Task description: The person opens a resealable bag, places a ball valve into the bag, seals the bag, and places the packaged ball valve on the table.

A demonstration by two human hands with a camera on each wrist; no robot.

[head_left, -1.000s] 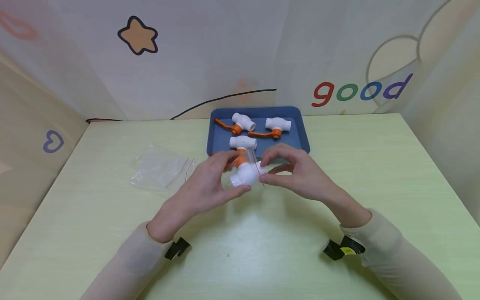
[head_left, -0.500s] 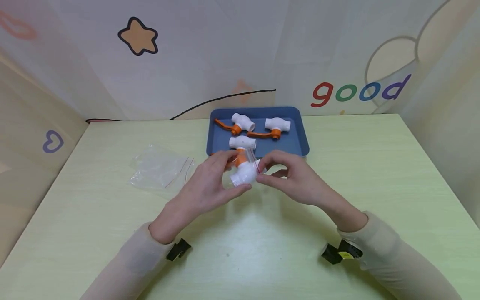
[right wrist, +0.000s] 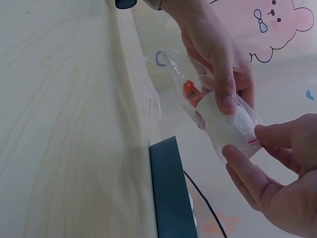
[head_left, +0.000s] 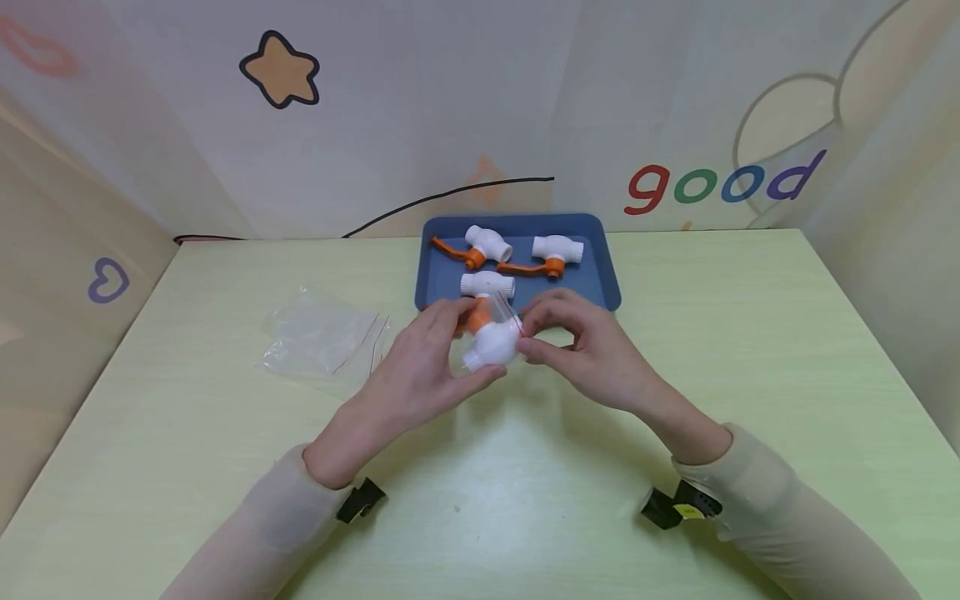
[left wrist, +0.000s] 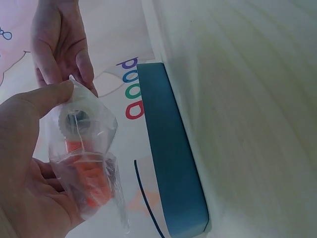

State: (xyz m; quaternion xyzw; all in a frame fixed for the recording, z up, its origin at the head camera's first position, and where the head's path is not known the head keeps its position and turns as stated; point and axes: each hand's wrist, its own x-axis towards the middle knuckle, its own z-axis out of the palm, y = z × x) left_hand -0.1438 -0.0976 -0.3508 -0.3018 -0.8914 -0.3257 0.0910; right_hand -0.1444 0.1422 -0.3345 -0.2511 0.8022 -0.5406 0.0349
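Observation:
A white ball valve (head_left: 495, 346) with an orange handle (left wrist: 93, 181) sits inside a clear zip bag (left wrist: 110, 130), raised over the table's middle. My left hand (head_left: 416, 358) grips the bagged valve from the left, thumb along its near side. At the bag's mouth, my right hand (head_left: 592, 350) pinches the red-lined zip strip (right wrist: 253, 140) between thumb and fingertips. In the right wrist view the left thumb (right wrist: 228, 101) presses on the white body through the film.
Behind the hands, a blue tray (head_left: 596, 287) holds white valves (head_left: 557, 249) with orange handles. Flat clear zip bags (head_left: 318, 342) lie on the table to the left. A printed curtain (head_left: 420, 108) stands along the table's back edge.
My right fingers have shifted slightly along the bag's zip strip, and the bagged valve has turned a little. The left hand keeps its grip; the tray and loose bags stay put.

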